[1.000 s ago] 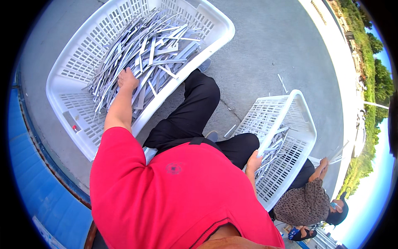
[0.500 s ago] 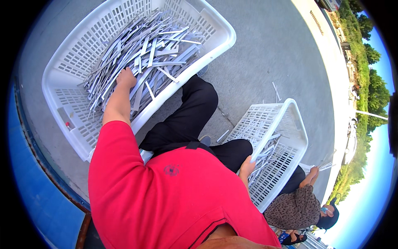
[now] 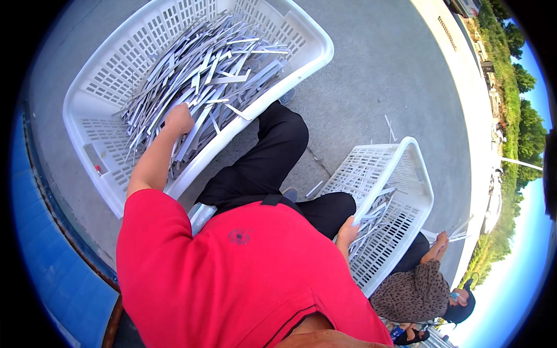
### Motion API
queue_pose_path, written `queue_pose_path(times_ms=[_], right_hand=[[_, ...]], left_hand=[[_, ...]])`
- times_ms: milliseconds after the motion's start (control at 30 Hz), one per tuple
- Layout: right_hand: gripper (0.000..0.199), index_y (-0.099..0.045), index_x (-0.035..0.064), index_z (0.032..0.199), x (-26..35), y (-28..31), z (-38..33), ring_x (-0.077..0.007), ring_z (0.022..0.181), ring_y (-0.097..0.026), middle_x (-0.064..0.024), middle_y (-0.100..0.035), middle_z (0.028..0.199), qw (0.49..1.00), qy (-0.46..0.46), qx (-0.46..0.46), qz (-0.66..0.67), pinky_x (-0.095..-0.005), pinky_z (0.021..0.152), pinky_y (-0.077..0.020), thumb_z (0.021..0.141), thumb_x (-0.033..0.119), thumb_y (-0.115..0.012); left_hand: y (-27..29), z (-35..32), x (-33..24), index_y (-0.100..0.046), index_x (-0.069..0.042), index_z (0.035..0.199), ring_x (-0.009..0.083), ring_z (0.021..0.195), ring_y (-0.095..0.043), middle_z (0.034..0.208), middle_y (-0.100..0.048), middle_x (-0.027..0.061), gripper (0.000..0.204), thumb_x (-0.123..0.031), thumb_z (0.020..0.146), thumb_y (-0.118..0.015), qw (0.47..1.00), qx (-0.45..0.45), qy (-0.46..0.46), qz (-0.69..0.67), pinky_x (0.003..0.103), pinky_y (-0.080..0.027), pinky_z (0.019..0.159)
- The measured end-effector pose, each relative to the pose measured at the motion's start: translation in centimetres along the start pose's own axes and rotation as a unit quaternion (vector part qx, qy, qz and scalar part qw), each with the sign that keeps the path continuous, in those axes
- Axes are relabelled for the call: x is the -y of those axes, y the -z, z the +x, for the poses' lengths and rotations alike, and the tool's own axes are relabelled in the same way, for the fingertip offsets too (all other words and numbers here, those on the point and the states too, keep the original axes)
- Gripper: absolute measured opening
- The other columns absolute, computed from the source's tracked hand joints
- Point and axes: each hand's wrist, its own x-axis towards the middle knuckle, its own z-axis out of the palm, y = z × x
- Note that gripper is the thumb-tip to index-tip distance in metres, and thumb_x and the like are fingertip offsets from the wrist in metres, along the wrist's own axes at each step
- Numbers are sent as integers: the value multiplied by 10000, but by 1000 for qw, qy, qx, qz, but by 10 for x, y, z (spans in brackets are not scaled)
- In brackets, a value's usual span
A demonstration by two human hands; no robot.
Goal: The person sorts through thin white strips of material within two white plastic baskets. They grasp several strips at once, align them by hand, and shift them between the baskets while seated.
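Observation:
My left hand [image 3: 178, 119] is buried in a heap of thin grey strips [image 3: 214, 64] that fills a large white slotted basket [image 3: 93, 110] at the upper left. Its fingers are curled into the heap around some strips. My right hand [image 3: 348, 232] is at the near rim of a smaller white slotted basket [image 3: 418, 174] on my right. It is closed on a few grey strips [image 3: 371, 223] that point into that basket. My red shirt and black trousers fill the middle of the view.
Both baskets stand on grey concrete ground [image 3: 371, 87] with a few loose strips [image 3: 390, 124] on it. Another person [image 3: 418, 290] sits beyond the small basket and holds up strips in one hand. A blue surface [image 3: 52, 272] runs along my left.
My left hand has stayed in the heap and dug slightly lower. My right hand keeps its place at the small basket's rim. The view has shifted a little.

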Motion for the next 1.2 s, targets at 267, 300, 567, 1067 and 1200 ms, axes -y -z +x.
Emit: queue_pose_path(times_ms=[267,300,567,1067,1200], right_hand=[[661,-488,-98,1143,1,4,-3,-427,1023,-537,-300,-560,1080,1000,-13,11,14,-448,884,-410,843,488,-431],[666,-488,-96,1147,0,3,-1,-426,1023,-538,-297,-561,1082,1000,-15,11,9,-448,884,-411,842,493,-429],[692,-479,-100,1167,-3,2,2,-424,1044,-529,-285,-554,1114,999,-30,22,7,-445,900,-408,832,504,-435],[650,-500,-73,1136,-7,4,7,-443,1004,-536,-302,-567,1055,999,-14,40,14,-471,880,-408,842,501,-425],[634,-499,-35,1162,-2,11,5,-432,1000,-545,-281,-578,1059,997,-30,63,21,-477,870,-412,841,506,-427]], left_hand=[[-22,-14,8,-358,21,1263,385,1100,-507,1194,-507,271,678,-267,706,-617,973,26,2,-229,399,-394,932],[-26,-14,8,-318,12,1320,380,1118,-498,1219,-493,267,775,-313,698,-647,963,29,0,-269,391,-386,945],[-29,-23,-26,-209,-91,1405,308,1108,-530,1224,-526,181,917,-294,663,-709,996,18,71,-47,389,-427,913],[74,-59,0,-494,-57,1247,335,1068,-550,1109,-588,221,589,-132,668,-572,990,-77,3,-115,365,-403,920],[96,-76,5,-503,-43,1236,317,1051,-563,1094,-596,219,604,-107,640,-574,990,-74,-6,-119,344,-410,910]])
